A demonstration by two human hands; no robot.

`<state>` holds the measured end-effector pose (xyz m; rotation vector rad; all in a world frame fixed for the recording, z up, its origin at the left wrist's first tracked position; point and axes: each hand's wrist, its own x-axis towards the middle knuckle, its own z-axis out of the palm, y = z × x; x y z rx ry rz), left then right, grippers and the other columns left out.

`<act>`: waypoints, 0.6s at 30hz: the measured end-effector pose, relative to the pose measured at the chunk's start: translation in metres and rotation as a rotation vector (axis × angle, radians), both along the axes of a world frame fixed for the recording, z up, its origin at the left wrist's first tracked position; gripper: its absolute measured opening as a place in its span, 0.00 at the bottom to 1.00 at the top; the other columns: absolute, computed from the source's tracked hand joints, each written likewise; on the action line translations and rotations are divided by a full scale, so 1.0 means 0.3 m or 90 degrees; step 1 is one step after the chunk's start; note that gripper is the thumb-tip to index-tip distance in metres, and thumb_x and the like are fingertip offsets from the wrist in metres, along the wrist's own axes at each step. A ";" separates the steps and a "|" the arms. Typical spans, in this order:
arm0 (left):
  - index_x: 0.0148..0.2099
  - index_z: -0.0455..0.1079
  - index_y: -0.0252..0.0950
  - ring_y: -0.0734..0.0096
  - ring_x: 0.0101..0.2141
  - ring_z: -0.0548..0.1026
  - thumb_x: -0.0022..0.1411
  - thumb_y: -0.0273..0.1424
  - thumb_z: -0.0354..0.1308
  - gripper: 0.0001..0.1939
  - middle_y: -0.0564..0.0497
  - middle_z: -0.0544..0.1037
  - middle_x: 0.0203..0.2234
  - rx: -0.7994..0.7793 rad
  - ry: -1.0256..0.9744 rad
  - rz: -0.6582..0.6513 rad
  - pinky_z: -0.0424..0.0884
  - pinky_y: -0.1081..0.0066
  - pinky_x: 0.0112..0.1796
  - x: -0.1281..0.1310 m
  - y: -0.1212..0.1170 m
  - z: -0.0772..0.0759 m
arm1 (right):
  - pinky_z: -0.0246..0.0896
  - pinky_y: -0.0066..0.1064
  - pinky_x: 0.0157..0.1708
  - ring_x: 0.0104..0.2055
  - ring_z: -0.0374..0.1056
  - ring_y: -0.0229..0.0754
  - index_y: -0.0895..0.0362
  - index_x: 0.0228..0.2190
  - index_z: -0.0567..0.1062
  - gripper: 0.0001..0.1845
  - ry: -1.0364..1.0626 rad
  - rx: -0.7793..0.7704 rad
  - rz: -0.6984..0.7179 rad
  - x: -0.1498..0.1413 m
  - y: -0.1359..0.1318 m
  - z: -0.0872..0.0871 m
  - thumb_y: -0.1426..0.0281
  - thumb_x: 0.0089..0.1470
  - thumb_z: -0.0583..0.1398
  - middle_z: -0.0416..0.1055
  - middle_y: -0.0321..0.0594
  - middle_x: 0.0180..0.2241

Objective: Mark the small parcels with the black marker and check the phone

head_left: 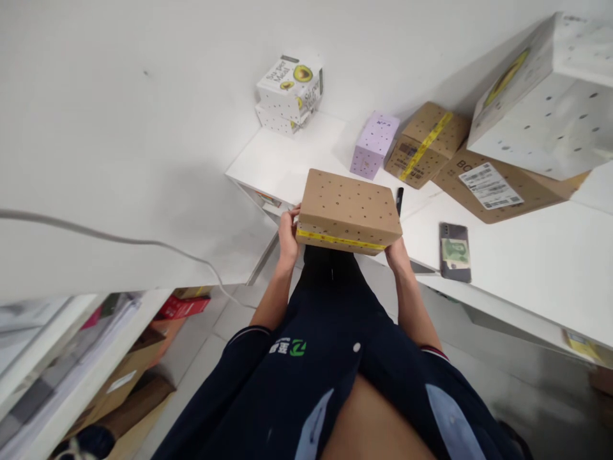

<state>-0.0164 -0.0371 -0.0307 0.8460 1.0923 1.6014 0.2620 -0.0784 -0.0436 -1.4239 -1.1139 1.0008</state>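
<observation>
A brown cardboard box with small dark dots and a yellow tape strip along its near side is held at the table's front edge. My left hand grips its left end, fingers partly hidden behind it. At the lower right corner, my right hand holds the other end, with most of its fingers out of sight under the box. Just past the box's right side lies a black pen. Behind it stand a lilac box and a brown box with yellow tape.
White boxes printed with avocados are stacked at the table's far left corner. To the right are a large white dotted box, a labelled carton and a phone. A grey cable hangs at left, above shelves of cartons.
</observation>
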 end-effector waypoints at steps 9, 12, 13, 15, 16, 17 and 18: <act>0.55 0.76 0.45 0.59 0.63 0.69 0.69 0.48 0.53 0.21 0.48 0.75 0.58 0.240 0.267 0.056 0.62 0.53 0.65 -0.080 -0.013 0.103 | 0.60 0.25 0.18 0.22 0.66 0.36 0.52 0.39 0.74 0.23 0.345 -0.223 0.035 -0.100 0.019 0.052 0.47 0.54 0.61 0.74 0.34 0.26; 0.55 0.76 0.45 0.58 0.62 0.70 0.69 0.48 0.54 0.20 0.48 0.75 0.58 0.251 0.305 0.079 0.62 0.51 0.65 -0.084 -0.015 0.117 | 0.72 0.31 0.25 0.30 0.75 0.42 0.52 0.45 0.73 0.35 0.392 -0.242 0.067 -0.091 0.003 0.081 0.36 0.56 0.52 0.79 0.42 0.36; 0.55 0.76 0.45 0.58 0.62 0.70 0.69 0.48 0.54 0.20 0.48 0.75 0.58 0.251 0.316 0.086 0.62 0.51 0.65 -0.082 -0.017 0.120 | 0.75 0.34 0.29 0.34 0.77 0.45 0.53 0.47 0.73 0.40 0.402 -0.243 0.086 -0.083 -0.004 0.090 0.33 0.56 0.47 0.80 0.45 0.39; 0.55 0.75 0.44 0.57 0.62 0.70 0.69 0.48 0.54 0.20 0.47 0.75 0.58 0.257 0.339 0.099 0.63 0.51 0.64 -0.072 -0.021 0.130 | 0.77 0.40 0.38 0.41 0.78 0.48 0.52 0.47 0.73 0.43 0.407 -0.232 0.118 -0.069 -0.016 0.103 0.31 0.54 0.45 0.80 0.48 0.43; 0.55 0.75 0.44 0.57 0.62 0.70 0.69 0.47 0.54 0.20 0.46 0.75 0.58 0.264 0.347 0.102 0.63 0.51 0.64 -0.064 -0.023 0.137 | 0.77 0.41 0.42 0.43 0.78 0.49 0.52 0.47 0.73 0.43 0.401 -0.225 0.130 -0.066 -0.021 0.106 0.31 0.54 0.46 0.80 0.48 0.43; 0.56 0.74 0.43 0.57 0.62 0.70 0.69 0.48 0.54 0.21 0.46 0.75 0.58 0.273 0.351 0.106 0.64 0.51 0.64 -0.054 -0.026 0.145 | 0.77 0.41 0.44 0.44 0.78 0.49 0.51 0.47 0.73 0.41 0.392 -0.220 0.139 -0.064 -0.024 0.106 0.32 0.54 0.49 0.80 0.47 0.44; 0.57 0.73 0.43 0.57 0.62 0.70 0.69 0.48 0.54 0.22 0.45 0.74 0.58 0.280 0.351 0.110 0.65 0.52 0.63 -0.044 -0.029 0.153 | 0.76 0.41 0.45 0.45 0.78 0.48 0.51 0.48 0.73 0.38 0.381 -0.218 0.142 -0.066 -0.027 0.103 0.33 0.54 0.52 0.80 0.46 0.44</act>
